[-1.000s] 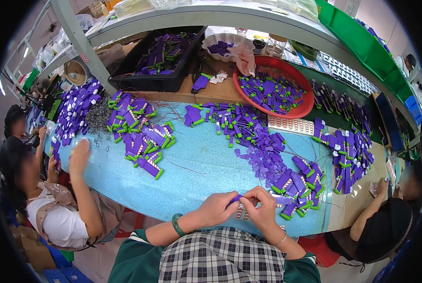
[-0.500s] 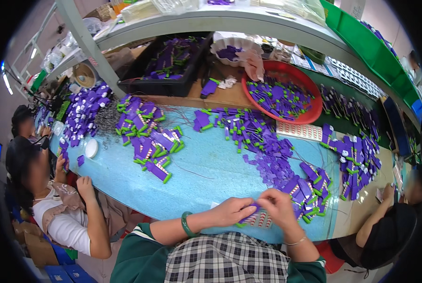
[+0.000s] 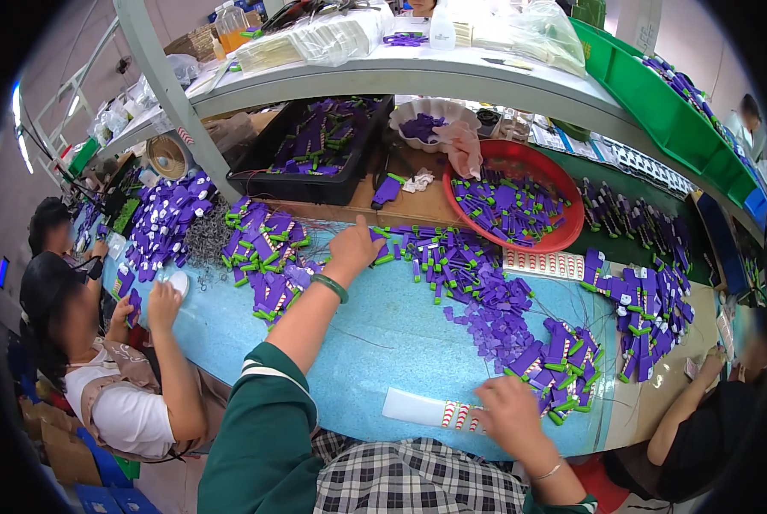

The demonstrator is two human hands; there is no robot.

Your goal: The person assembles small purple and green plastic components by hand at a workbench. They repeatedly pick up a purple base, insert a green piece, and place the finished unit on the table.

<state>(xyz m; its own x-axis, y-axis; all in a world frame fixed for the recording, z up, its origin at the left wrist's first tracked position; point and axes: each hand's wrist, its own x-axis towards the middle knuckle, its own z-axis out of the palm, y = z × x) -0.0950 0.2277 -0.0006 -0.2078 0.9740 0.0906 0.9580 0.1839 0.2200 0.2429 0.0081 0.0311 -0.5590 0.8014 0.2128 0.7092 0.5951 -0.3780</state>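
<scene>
My left hand [image 3: 355,250] reaches out over the blue table to a few purple pieces with green ends [image 3: 383,248]; its index finger is stretched and nothing shows held in it. Close to my body, my right hand [image 3: 510,415] hangs with fingers loosely bent and apart at the right end of a white backing strip [image 3: 413,406] bearing red-and-white curved stickers [image 3: 461,416]. Beside that hand lies a heap of purple-and-green pieces with stickers on them [image 3: 563,360]. Small flat purple parts [image 3: 493,327] are spread beyond it.
A red basin [image 3: 578,206] and black bin [image 3: 306,187] hold purple-green pieces. Another sticker sheet [image 3: 544,264] lies below the basin. More pieces [image 3: 268,248] are piled left, near thin wires. A shelf [image 3: 417,77] crosses above. Co-workers [image 3: 118,368] sit either side.
My left hand has left my right hand and stretched forward to the far pieces. The purple piece between my hands is gone from them. The sticker strip is now uncovered. My right hand moved slightly nearer me.
</scene>
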